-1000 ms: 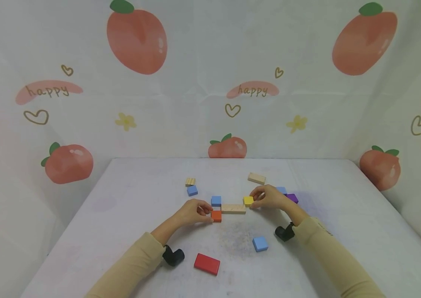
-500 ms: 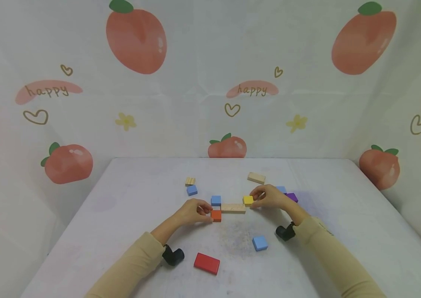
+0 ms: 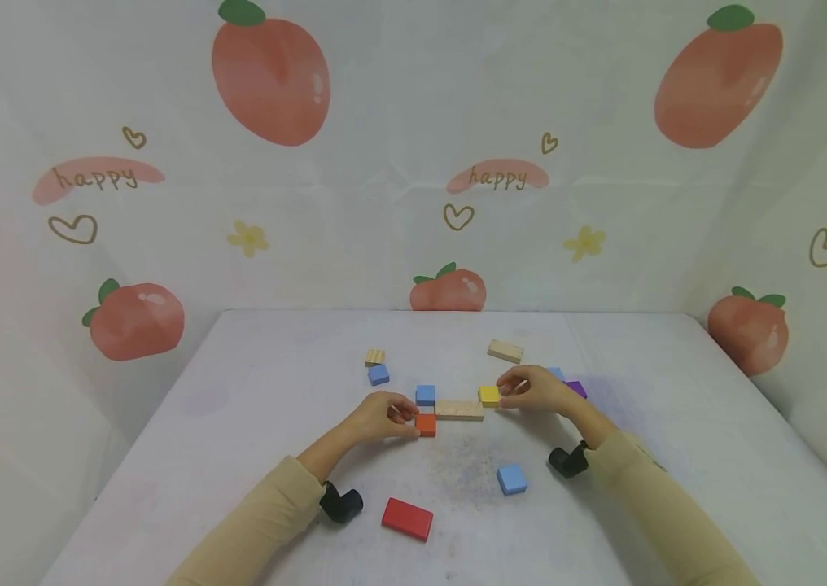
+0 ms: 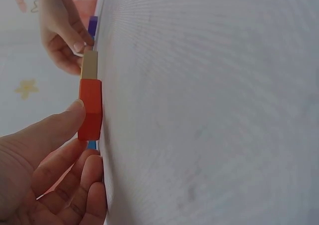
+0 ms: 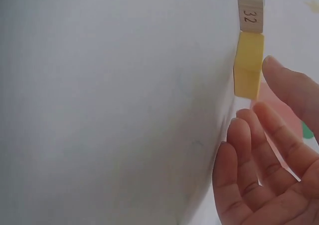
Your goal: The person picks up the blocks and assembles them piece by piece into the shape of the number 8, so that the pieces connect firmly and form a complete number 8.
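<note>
My left hand (image 3: 380, 417) pinches an orange block (image 3: 425, 425) on the table. In the left wrist view, the thumb (image 4: 75, 110) lies against the block's side and the index fingertip is at its end. A plain wooden block (image 3: 460, 410) extends rightward from it, and a blue block (image 3: 425, 395) sits just behind. At the wooden block's other end is a yellow block (image 3: 489, 396). My right hand (image 3: 540, 391) is right beside the yellow block; the right wrist view shows a small gap between thumb and block, with the fingers spread loosely below and nothing held.
A red block (image 3: 408, 519) and another blue block (image 3: 512, 479) lie toward the front. Behind are a wooden block (image 3: 505, 351), a ridged block (image 3: 374, 357) and a blue block (image 3: 379, 374). A purple block (image 3: 575, 389) is partly hidden behind my right hand.
My right hand has let go of the yellow block and drawn slightly away to the right. My left hand and the blocks stay where they were.
</note>
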Available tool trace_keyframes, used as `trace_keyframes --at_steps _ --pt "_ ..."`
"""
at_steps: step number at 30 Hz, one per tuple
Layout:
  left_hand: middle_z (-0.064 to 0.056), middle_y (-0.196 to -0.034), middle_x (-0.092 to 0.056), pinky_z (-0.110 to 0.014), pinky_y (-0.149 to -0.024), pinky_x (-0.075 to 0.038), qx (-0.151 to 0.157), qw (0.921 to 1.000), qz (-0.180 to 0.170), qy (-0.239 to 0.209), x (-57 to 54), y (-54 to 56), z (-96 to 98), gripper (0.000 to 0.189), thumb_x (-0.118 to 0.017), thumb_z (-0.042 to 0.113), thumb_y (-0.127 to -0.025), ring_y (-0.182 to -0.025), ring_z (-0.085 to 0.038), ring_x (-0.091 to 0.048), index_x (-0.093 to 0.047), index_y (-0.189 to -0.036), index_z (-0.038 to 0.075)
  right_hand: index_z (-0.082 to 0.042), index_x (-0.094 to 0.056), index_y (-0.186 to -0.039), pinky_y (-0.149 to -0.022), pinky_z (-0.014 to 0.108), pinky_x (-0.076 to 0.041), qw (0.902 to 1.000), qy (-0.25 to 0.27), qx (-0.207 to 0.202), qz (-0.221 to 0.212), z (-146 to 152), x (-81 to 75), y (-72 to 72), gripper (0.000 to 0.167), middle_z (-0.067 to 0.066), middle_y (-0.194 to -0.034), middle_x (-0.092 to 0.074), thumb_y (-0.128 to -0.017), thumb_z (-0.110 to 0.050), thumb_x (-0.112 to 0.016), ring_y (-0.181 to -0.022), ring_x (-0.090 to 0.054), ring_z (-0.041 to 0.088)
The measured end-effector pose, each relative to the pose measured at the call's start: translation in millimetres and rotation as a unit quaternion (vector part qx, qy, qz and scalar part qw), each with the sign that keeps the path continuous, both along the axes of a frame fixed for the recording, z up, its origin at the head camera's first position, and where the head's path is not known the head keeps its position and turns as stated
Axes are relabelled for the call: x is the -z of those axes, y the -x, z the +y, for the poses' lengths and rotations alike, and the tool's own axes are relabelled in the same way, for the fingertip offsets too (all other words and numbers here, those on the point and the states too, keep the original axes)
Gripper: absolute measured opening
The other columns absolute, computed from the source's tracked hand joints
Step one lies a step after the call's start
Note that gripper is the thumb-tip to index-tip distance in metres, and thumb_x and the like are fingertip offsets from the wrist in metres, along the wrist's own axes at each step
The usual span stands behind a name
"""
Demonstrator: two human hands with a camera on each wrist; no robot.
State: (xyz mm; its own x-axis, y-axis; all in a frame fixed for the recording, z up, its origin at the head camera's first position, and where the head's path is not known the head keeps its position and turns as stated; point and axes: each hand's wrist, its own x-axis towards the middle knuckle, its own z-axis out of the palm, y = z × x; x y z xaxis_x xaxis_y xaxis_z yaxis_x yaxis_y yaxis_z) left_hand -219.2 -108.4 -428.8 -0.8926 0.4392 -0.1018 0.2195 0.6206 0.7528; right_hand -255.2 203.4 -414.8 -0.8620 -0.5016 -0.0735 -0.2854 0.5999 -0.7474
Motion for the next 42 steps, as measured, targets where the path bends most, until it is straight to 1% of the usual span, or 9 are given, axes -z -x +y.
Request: trace_keyframes --at_steps 2,6,8,11,17,23,28,35,42 --pt "-0.006 -0.091 -0.066 -0.018 -0.068 -0.045 -0.001 1.0 -0.002 0.0 0.0 0.2 0.3 0.031 -0.076 0.017 -0.077 -0.076 -0.009 -0.053 -0.067 -0.103 0.004 0.001 -0.062 -0.105 -0.075 0.031 -0.053 0.9999 -0.006 0.01 -0.001 2.3 0.7 0.4 0.038 0.012 -0.093 -0.064 -0.08 -0.025 -0.072 -0.086 -0.062 0.019" --pt "-0.006 -0.092 -0.066 -0.018 -0.069 -0.046 -0.001 1.0 -0.003 -0.003 -0.5 -0.2 0.3 0.031 -0.076 0.016 -0.077 -0.076 -0.009 -0.054 -0.067 -0.103 0.003 0.001 -0.063 -0.106 -0.077 0.032 -0.053 0.999 -0.028 0.022 0.025 9.7 1.3 1.5 0.033 0.013 -0.095 -0.065 -0.082 -0.02 -0.071 -0.086 -0.064 0.021" --pt "-0.007 -0.092 -0.066 -0.018 -0.069 -0.046 -0.002 1.0 -0.004 -0.004 -0.5 -0.2 0.3 0.03 -0.076 0.016 -0.077 -0.076 -0.009 -0.054 -0.067 -0.103 0.003 0.0 -0.063 -0.106 -0.076 0.032 -0.052 0.9981 -0.039 0.025 0.042 14.5 0.1 0.9 0.032 0.012 -0.094 -0.065 -0.082 -0.019 -0.07 -0.085 -0.065 0.02" --pt "-0.006 -0.092 -0.066 -0.019 -0.069 -0.047 -0.002 1.0 -0.005 -0.005 0.1 0.0 0.1 0.031 -0.076 0.016 -0.077 -0.076 -0.009 -0.054 -0.067 -0.103 0.003 0.001 -0.064 -0.107 -0.075 0.031 -0.051 0.9969 -0.047 0.034 0.054 22.1 -2.0 -0.3 0.032 0.011 -0.093 -0.066 -0.082 -0.019 -0.07 -0.083 -0.064 0.019" --pt "-0.006 -0.092 -0.066 -0.019 -0.069 -0.047 -0.007 0.9999 -0.009 -0.005 0.2 -1.1 0.7 0.03 -0.076 0.016 -0.077 -0.077 -0.01 -0.054 -0.067 -0.103 0.004 0.002 -0.063 -0.109 -0.074 0.029 -0.051 0.9953 -0.056 0.05 0.061 38.1 -9.4 -6.3 0.034 0.012 -0.094 -0.065 -0.083 -0.02 -0.069 -0.083 -0.064 0.02" --pt "-0.005 -0.092 -0.066 -0.019 -0.069 -0.048 -0.013 0.9998 -0.013 -0.005 1.2 -0.7 1.3 0.03 -0.076 0.016 -0.076 -0.077 -0.01 -0.054 -0.068 -0.103 0.005 0.002 -0.062 -0.112 -0.074 0.027 -0.051 0.9945 -0.052 0.071 0.057 55.4 -14.3 -11.7 0.035 0.016 -0.101 -0.065 -0.084 -0.02 -0.068 -0.089 -0.065 0.025" --pt "-0.006 -0.092 -0.066 -0.02 -0.07 -0.048 -0.01 0.9999 -0.007 -0.006 1.2 -0.6 0.7 0.03 -0.076 0.016 -0.076 -0.077 -0.01 -0.054 -0.067 -0.103 0.004 0.002 -0.062 -0.112 -0.077 0.031 -0.051 0.9932 -0.049 0.092 0.052 66.8 -14.4 -14.3 0.039 0.018 -0.103 -0.065 -0.083 -0.024 -0.069 -0.092 -0.065 0.028" --pt "-0.007 -0.092 -0.066 -0.02 -0.069 -0.048 -0.009 0.9999 -0.008 -0.007 0.1 -1.7 0.2 0.03 -0.076 0.015 -0.076 -0.077 -0.01 -0.054 -0.067 -0.103 0.003 0.002 -0.061 -0.113 -0.078 0.035 -0.051 0.9905 -0.055 0.117 0.048 80.8 -12.6 -17.7 0.04 0.019 -0.104 -0.064 -0.082 -0.023 -0.07 -0.095 -0.063 0.029" --pt "-0.006 -0.092 -0.066 -0.018 -0.069 -0.047 -0.006 1.0 -0.004 -0.006 1.7 0.1 -0.2 0.03 -0.076 0.016 -0.076 -0.076 -0.009 -0.054 -0.068 -0.103 0.004 0.002 -0.059 -0.116 -0.082 0.042 -0.051 0.989 -0.059 0.132 0.031 91.2 -10.8 -18.6 0.045 0.024 -0.113 -0.061 -0.083 -0.026 -0.07 -0.099 -0.061 0.033"
